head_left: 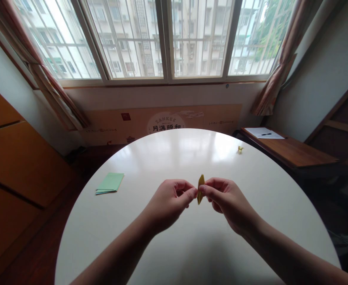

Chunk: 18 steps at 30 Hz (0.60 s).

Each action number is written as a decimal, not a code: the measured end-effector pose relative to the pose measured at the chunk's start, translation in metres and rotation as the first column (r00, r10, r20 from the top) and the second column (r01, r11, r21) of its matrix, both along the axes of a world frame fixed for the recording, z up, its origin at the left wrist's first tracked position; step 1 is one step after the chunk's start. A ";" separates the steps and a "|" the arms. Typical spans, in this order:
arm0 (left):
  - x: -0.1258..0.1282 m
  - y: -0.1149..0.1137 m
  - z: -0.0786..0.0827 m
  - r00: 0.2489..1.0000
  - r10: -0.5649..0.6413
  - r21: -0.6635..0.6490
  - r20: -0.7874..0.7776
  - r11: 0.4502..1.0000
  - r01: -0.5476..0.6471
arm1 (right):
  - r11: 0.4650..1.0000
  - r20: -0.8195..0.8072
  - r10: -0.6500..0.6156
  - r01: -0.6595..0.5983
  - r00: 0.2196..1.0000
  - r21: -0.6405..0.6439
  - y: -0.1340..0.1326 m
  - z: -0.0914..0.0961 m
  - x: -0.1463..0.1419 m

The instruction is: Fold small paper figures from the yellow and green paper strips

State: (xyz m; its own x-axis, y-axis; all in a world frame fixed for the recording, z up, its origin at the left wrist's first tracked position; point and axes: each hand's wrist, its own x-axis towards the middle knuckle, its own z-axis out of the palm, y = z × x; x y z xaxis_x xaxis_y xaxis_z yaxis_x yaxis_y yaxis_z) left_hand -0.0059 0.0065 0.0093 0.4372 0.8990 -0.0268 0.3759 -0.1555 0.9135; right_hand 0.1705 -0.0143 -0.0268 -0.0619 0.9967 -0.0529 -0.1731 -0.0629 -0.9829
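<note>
Over the white round table [150, 158] I see a small folded yellow paper [201, 180], a narrow diamond shape standing nearly upright. My right hand [226, 194] pinches it between thumb and fingers from the right. From the other side, my left hand [174, 198] has its thumb and fingertips closed on the paper's left edge. Part of the paper is hidden by my fingertips. A stack of green paper sheets [110, 182] lies on the table left of my hands. Toward the far right edge sits a tiny yellow folded paper figure [240, 149].
A wooden side table [304, 152] with a white sheet [263, 133] and a black pen [266, 134] stands beyond the table at right, near a chair [337, 122]. Wooden cabinets [19, 166] are on the left. A barred window with curtains is ahead.
</note>
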 end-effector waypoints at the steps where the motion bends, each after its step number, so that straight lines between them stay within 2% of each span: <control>1: 0.000 0.000 0.000 1.000 -0.015 -0.025 -0.003 1.000 0.015 | 1.000 -0.004 0.000 0.000 1.000 0.004 0.000 0.000 0.000; 3: 0.001 0.000 -0.001 1.000 -0.028 -0.052 -0.008 0.998 0.027 | 1.000 -0.011 0.008 -0.008 1.000 0.007 0.000 0.000 0.000; 5: 0.001 -0.001 -0.003 0.999 -0.028 -0.023 -0.017 0.999 0.028 | 1.000 -0.015 0.017 -0.017 1.000 0.006 0.000 0.000 0.000; 11: 0.005 -0.005 -0.004 0.993 0.045 0.216 -0.110 0.976 -0.021 | 1.000 -0.014 0.003 -0.003 1.000 -0.023 0.001 -0.003 -0.001; 15: 0.003 -0.003 -0.002 0.987 0.052 0.212 -0.151 0.977 -0.019 | 1.000 -0.017 0.009 -0.009 1.000 -0.029 0.002 -0.004 -0.001; 18: 0.000 -0.001 -0.004 0.993 0.075 0.194 -0.086 0.979 -0.057 | 1.000 -0.015 0.018 -0.018 1.000 -0.009 0.001 -0.003 -0.001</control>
State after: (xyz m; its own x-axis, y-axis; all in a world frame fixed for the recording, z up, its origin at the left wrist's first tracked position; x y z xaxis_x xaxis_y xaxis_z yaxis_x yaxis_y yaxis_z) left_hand -0.0060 0.0056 0.0056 0.3802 0.9183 0.1104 0.4724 -0.2955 0.8304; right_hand 0.1694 -0.0130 -0.0294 -0.0808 0.9948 -0.0612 -0.1862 -0.0754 -0.9796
